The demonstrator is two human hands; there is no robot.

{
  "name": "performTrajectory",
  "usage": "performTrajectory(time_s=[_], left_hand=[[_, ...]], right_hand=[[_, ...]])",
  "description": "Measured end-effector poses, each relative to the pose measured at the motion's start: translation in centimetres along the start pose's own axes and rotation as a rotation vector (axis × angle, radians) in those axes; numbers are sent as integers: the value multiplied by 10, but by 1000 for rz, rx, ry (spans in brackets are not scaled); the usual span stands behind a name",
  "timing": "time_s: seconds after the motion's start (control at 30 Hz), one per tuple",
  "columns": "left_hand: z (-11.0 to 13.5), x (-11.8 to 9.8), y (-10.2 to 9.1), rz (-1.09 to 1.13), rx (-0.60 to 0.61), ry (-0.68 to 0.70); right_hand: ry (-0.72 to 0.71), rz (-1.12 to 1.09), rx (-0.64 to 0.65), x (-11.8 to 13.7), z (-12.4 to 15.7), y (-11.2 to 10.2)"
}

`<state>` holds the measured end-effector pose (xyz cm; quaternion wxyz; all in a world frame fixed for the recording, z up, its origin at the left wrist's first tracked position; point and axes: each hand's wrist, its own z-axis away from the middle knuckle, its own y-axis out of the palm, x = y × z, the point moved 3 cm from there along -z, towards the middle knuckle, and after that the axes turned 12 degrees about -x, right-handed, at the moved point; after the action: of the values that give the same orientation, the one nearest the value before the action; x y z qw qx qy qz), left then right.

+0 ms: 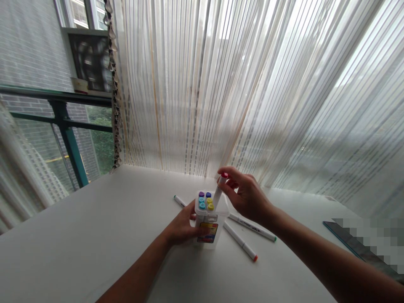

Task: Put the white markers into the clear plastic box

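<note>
A clear plastic box [203,216] stands upright on the white table, with a printed label on its front. Several markers [202,200] with purple, blue, turquoise and yellow ends fill its left part. My left hand [183,227] is closed around the box's left side, thumb across the front. Over the box's right part, my right hand [243,189] pinches a white marker [218,193] by its red end; the marker slants down, its lower end at or inside the opening. To the right lie an orange-ended marker [241,242] and a green-ended marker [255,228].
Another green-tipped marker [179,200] lies behind my left hand, partly hidden. The white table [94,235] reaches back to a striped sheer curtain [189,92]. A dark flat object [344,240], partly pixelated, is at the right edge. A green railing [66,130] stands beyond the table's left side.
</note>
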<state>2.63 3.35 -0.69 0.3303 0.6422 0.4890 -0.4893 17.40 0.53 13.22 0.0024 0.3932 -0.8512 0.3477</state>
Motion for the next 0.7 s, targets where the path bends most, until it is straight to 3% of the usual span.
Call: performTrajectory(time_s=[0.37, 0.7], left_hand=[[0, 3, -2, -14, -2, 14], [0, 2, -1, -12, -6, -4]], right_hand=[[80, 91, 113, -3, 3, 9], [46, 54, 204, 1, 7, 7]])
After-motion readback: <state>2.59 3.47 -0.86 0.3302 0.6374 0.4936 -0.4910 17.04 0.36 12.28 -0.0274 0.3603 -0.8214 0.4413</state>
